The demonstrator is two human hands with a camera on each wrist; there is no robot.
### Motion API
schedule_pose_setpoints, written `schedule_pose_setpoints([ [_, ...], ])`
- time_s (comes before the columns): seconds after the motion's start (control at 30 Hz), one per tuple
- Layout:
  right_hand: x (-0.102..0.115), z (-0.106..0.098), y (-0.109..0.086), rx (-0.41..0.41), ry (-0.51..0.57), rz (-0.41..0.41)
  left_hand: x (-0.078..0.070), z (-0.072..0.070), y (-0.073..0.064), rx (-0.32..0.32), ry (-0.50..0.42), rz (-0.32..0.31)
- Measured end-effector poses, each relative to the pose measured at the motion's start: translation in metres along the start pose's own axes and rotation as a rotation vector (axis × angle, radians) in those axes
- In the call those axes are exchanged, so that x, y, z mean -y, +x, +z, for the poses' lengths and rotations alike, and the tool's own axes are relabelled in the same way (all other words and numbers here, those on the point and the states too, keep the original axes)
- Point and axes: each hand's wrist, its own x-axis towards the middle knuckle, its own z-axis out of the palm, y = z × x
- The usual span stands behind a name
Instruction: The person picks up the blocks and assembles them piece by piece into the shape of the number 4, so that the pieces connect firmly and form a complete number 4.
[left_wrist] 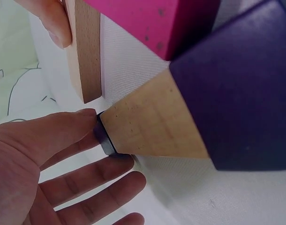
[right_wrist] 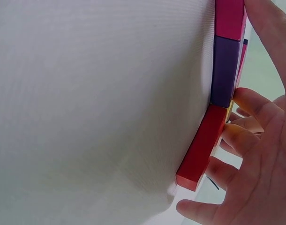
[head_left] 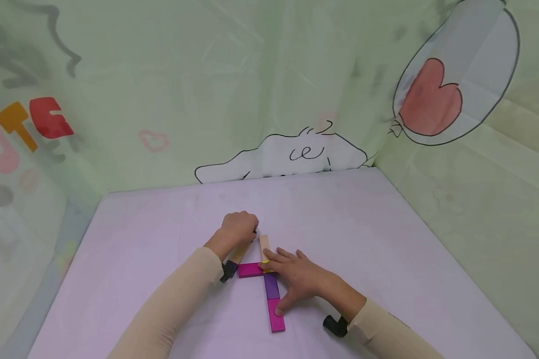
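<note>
My left hand [head_left: 238, 227] pinches a small dark block [left_wrist: 105, 136] between thumb and finger. That block sits at the far end of a plain wooden block [left_wrist: 154, 119], which meets a dark purple block [left_wrist: 237, 89] at its near end. My right hand [head_left: 298, 275] spreads its fingers over a cross-like layout. Its thumb touches the near magenta block [head_left: 276, 319], and its fingertips rest by a yellow block [head_left: 264, 265] at the crossing. A purple block [head_left: 271, 286] joins these two. A red block [right_wrist: 201, 147] runs beneath the right hand, hidden in the head view.
Another magenta block [head_left: 249, 270] reaches left from the crossing, and a pale wooden block [head_left: 264, 243] points away from it. A lilac cloth covers the table [head_left: 364, 224]. Pale green printed curtains [head_left: 206, 99] surround its back and sides.
</note>
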Motion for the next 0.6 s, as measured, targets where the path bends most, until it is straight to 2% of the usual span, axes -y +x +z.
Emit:
schedule_pose_setpoints([
  [0.6, -0.0021, 0.0007, 0.0016, -0.001, -0.003, -0.005, -0.0019, -0.0051, -0.0035, 0.005, 0.000, -0.013],
])
